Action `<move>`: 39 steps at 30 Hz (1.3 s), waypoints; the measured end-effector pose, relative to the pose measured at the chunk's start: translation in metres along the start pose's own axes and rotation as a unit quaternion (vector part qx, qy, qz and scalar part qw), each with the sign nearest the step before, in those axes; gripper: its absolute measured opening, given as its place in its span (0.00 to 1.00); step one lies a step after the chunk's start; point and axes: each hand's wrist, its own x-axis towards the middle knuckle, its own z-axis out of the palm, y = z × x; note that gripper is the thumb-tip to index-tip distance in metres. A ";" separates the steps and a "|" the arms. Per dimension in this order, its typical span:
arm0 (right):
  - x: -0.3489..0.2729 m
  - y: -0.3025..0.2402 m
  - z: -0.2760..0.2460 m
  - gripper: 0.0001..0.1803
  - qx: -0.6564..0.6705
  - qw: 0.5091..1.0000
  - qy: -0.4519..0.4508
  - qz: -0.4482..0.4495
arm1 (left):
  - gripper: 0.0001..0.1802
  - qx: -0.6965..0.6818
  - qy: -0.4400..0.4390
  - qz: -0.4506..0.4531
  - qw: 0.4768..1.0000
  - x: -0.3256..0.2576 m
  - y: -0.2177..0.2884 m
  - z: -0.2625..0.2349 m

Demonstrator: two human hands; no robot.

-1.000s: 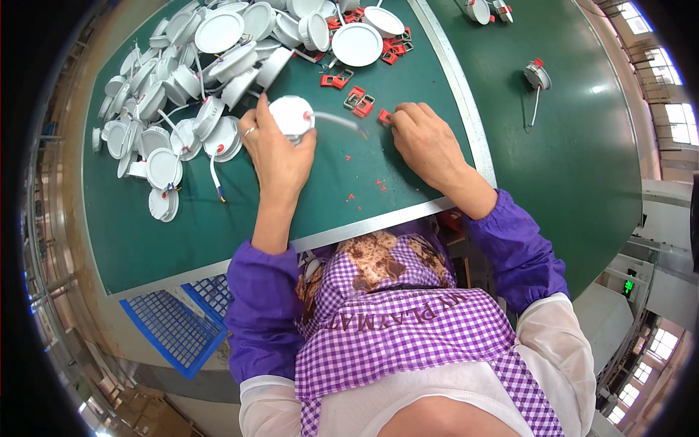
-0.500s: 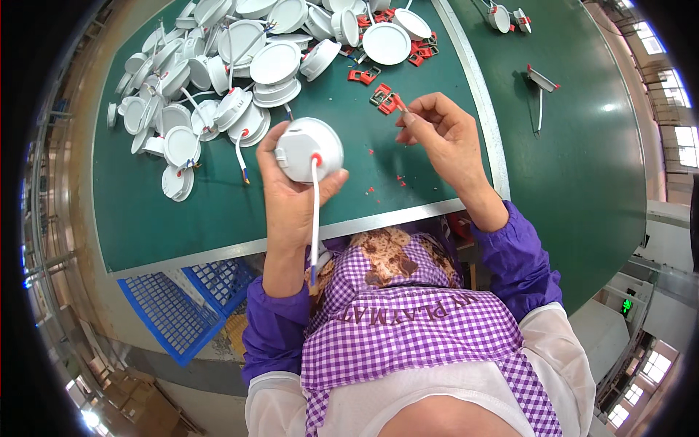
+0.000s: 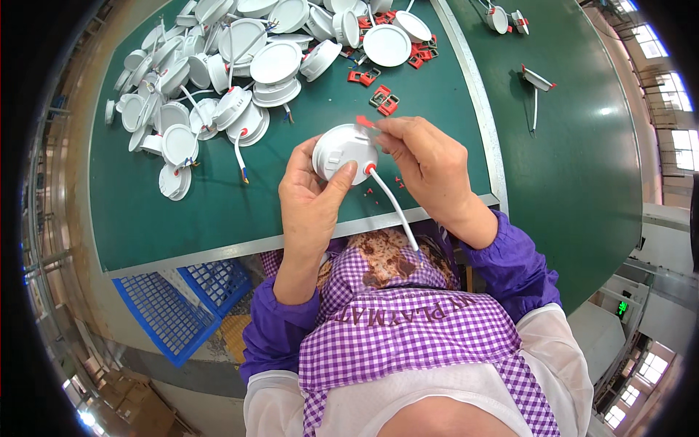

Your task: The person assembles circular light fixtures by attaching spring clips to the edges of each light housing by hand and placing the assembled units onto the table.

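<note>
Round lamp housing [image 3: 344, 151]: white, with a white cable [image 3: 393, 207] and red grommet.
Clip [image 3: 365, 121]: red.
Loose clips [image 3: 384, 100]: red.
Table [image 3: 218, 197]: dark green.
Apron [image 3: 408, 328]: purple-and-white check.
Sleeves [image 3: 510, 262]: purple.
Crate [image 3: 171, 309]: blue.

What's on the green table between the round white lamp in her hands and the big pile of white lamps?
In the head view, only bare green table lies between the held lamp and the pile.

You are sitting in a factory assembly hall: a long green workbench [image 3: 218, 211] with a metal edge, a heap of identical white round lamp housings [image 3: 218, 65], scattered red clips [image 3: 382, 100], blue plastic crates [image 3: 171, 306] underneath, and tall industrial windows [image 3: 681, 138] at the side.
</note>
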 end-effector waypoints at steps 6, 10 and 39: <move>-0.005 -0.007 -0.004 0.14 -0.033 0.998 -0.051 -0.029 | 0.20 0.066 0.012 0.007 0.998 -0.002 0.006 0.008; -0.005 -0.006 -0.005 0.13 -0.060 0.995 -0.077 -0.035 | 0.17 0.097 0.013 0.037 0.994 -0.003 0.004 0.010; -0.011 -0.003 0.003 0.14 -0.012 0.998 -0.019 0.052 | 0.17 0.243 0.028 0.082 0.966 0.005 0.005 0.020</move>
